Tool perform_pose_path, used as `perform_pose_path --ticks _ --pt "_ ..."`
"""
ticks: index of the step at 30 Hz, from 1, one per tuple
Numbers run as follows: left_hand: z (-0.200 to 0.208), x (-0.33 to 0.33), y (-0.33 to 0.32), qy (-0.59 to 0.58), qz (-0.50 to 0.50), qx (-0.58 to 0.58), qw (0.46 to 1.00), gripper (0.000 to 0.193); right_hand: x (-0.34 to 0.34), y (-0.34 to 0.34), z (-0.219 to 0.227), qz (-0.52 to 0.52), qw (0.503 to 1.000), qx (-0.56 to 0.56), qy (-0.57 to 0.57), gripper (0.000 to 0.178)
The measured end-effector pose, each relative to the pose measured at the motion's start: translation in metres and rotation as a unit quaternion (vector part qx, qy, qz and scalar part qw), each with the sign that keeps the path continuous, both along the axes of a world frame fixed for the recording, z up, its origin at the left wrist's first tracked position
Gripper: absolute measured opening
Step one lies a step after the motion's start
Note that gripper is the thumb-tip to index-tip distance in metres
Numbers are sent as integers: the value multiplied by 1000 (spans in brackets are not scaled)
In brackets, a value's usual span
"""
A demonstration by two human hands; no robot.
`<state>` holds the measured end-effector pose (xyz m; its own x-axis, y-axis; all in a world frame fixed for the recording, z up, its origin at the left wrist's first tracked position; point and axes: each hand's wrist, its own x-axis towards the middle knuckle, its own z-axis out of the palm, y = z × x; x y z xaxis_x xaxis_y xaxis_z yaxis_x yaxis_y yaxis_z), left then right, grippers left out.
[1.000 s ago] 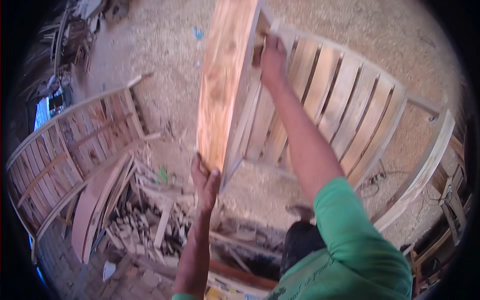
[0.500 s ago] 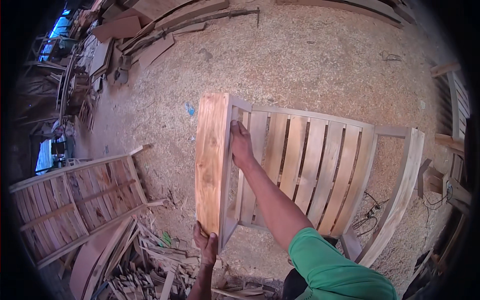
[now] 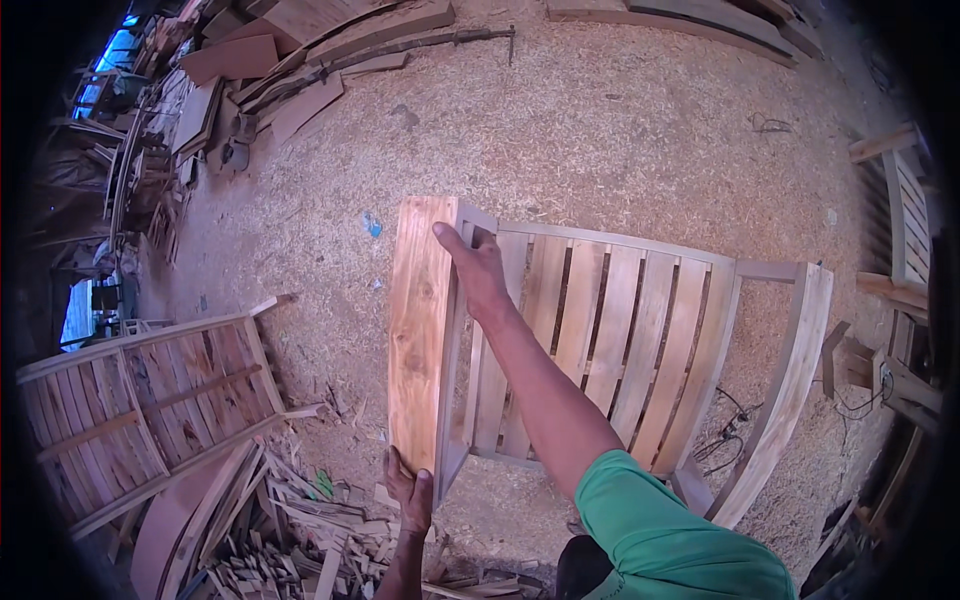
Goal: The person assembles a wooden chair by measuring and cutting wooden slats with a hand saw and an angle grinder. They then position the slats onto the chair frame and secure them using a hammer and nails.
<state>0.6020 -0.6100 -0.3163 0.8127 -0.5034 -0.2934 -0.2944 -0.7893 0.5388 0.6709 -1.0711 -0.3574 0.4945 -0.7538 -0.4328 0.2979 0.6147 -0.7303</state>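
A slatted wooden bench point(image 3: 625, 322) stands in front of me, with a wide, flat armrest board point(image 3: 420, 330) along its left side. Near the far end of that board, my right hand point(image 3: 478, 270) grips the right edge, thumb lying on the top face and fingers curled out of sight below. At the near end, my left hand point(image 3: 408, 490) is closed around the board's corner, its fingers partly hidden. A second armrest point(image 3: 775, 400) curves along the bench's right side.
A slatted wooden frame point(image 3: 150, 400) lies at left, above a heap of offcuts point(image 3: 290, 545). Boards point(image 3: 360, 40) and a long bar clamp point(image 3: 430, 55) lie at the back. Sawdust covers the floor point(image 3: 640, 140). Cables point(image 3: 735, 435) lie by the bench; more furniture point(image 3: 910, 215) stands right.
My right thumb has come from the board's side edge onto its top face, and that hand sits slightly farther left. My left hand keeps its place at the near end.
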Motion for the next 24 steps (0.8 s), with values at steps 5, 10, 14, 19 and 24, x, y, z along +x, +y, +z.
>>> perform_pose_path --ticks 5,10,14,19,24 --pt "5 -3 -5 1 7 20 1000 96 -1 5 14 -9 999 -13 36 55" --pt "10 -4 -12 7 8 43 999 93 -2 1 4 -3 1000 -11 -7 52" --pt "12 -5 -6 13 -7 50 999 92 2 6 3 -21 996 62 -57 52" --pt "13 1 1 -17 -153 64 986 128 11 5 -21 -24 987 135 -79 48" --pt "36 -3 -35 -7 -125 167 978 150 13 -7 1 -44 990 106 -79 46"
